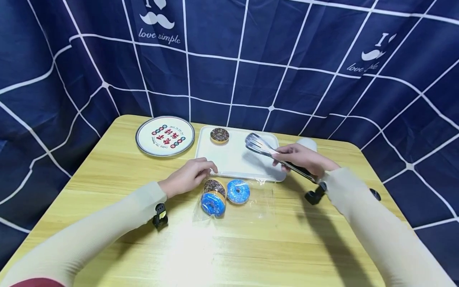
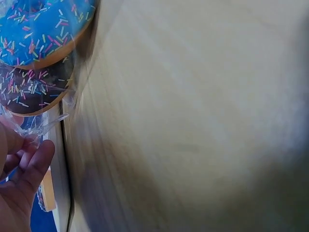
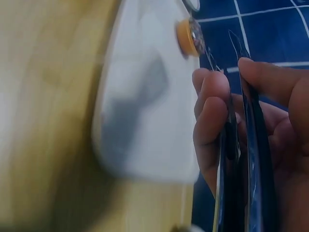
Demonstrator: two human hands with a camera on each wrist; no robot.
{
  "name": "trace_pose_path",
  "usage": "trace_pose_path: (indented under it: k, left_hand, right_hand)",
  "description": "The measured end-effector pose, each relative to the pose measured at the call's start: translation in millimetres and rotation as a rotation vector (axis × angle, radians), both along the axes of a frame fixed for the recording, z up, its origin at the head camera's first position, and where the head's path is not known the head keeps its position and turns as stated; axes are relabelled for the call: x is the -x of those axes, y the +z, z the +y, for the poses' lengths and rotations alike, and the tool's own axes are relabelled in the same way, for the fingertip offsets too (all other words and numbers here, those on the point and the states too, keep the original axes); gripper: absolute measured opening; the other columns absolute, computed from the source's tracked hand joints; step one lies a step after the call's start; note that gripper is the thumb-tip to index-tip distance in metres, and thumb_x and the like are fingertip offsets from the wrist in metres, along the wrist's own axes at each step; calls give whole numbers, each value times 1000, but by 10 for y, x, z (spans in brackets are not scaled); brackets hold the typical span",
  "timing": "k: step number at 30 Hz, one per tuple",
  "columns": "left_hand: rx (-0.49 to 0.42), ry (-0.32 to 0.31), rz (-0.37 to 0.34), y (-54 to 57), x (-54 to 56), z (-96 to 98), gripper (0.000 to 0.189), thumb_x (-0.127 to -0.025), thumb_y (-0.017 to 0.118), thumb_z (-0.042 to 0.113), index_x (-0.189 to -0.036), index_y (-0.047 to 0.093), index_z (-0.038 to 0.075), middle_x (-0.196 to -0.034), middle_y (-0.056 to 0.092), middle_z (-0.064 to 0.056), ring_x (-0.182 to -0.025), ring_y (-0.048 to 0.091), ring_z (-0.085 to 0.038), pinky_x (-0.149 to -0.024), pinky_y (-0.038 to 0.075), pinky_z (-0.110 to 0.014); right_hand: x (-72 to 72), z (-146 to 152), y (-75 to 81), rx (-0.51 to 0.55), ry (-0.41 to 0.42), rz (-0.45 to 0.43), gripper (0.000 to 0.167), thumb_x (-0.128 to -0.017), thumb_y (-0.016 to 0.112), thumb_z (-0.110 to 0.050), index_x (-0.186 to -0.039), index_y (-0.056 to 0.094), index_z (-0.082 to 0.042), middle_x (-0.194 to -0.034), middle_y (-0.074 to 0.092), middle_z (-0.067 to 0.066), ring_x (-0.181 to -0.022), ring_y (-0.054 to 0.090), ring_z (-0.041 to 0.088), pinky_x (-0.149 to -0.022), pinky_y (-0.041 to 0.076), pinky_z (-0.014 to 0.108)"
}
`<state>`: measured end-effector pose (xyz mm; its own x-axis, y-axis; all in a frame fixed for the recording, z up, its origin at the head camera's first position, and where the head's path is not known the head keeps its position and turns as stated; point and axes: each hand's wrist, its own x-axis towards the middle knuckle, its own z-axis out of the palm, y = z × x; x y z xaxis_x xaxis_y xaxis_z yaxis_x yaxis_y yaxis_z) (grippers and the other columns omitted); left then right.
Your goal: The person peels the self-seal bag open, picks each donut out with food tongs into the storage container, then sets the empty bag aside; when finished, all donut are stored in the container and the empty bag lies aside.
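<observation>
My left hand (image 1: 190, 175) pinches the edge of a clear plastic bag (image 1: 259, 207), seen closely in the left wrist view, where the fingers (image 2: 36, 166) meet the film (image 2: 34, 130). In the bag lie a blue donut (image 1: 233, 198), a second blue donut (image 1: 211, 207) and a chocolate donut (image 1: 214, 186) partly under it. Above the right part of a white tray (image 1: 233, 161), my right hand (image 1: 303, 157) grips metal tongs (image 1: 256, 143) with dark handles. Their two arms (image 3: 253, 169) stand apart, with nothing between the tips. A chocolate donut (image 1: 219, 134) sits at the tray's back left.
A white plate (image 1: 145, 137) with a dark rim and red lettering lies left of the tray. Behind my right hand is a partly hidden white object (image 1: 308, 142). A blue gridded curtain (image 1: 211, 75) stands behind the wooden table (image 1: 287, 247).
</observation>
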<state>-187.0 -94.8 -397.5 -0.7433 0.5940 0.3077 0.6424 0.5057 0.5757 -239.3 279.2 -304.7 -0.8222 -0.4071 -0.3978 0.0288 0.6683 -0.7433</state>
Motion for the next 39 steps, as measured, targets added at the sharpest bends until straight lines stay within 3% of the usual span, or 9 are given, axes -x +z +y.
trace_pose_path:
  k: [3,7,12,16,22,32,39]
  left_hand:
    - [2,4,-5,-2,15,5,28,-98,57,-7,-112,71,13,-95,67,-3,-90,62,-15,-85,57,-35]
    - [5,-1,-3,10,32,12,27,-98,57,-7,-112,71,12,-96,68,-3,-90,63,-15,-85,57,-35]
    - [7,8,-2,24,50,21,26,-99,58,-6,-112,71,13,-96,68,-3,-90,63,-15,-85,58,-34]
    - [10,14,-8,30,54,31,25,-99,59,-5,-112,71,13,-96,68,-3,-90,63,-15,-85,58,-34]
    - [14,8,-13,13,67,41,25,-100,58,-4,-112,71,13,-96,68,-3,-90,63,-15,-85,57,-35]
    - [9,3,-10,-3,66,52,25,-100,58,-5,-113,71,13,-97,69,-4,-91,64,-16,-87,58,-36]
    - [0,-1,-4,5,47,53,26,-100,57,-5,-113,71,14,-97,69,-3,-91,64,-15,-87,58,-36]
  right_hand:
    - [-170,247,44,-26,34,30,43,-108,58,-34,-131,62,3,-102,74,3,-73,63,10,-80,54,27]
    - [-391,567,56,-7,87,-6,40,-108,58,-30,-130,63,3,-100,75,-3,-72,65,8,-75,56,27]
    - [-595,912,31,114,204,-103,24,-108,55,-14,-122,67,1,-93,76,-8,-68,65,1,-62,57,23]
    - [-708,1052,-11,189,281,-171,24,-108,50,-6,-123,66,5,-95,78,-7,-67,66,-2,-61,56,20]
    - [-806,934,-189,229,339,-211,30,-108,50,-5,-125,59,19,-100,78,6,-68,66,-2,-62,57,20]
    - [-762,558,-363,185,338,-228,30,-109,53,-13,-122,64,12,-103,74,21,-66,63,0,-63,57,20]
    - [-750,400,-427,218,332,-258,31,-108,55,-13,-120,64,14,-98,76,11,-64,63,1,-62,56,19]
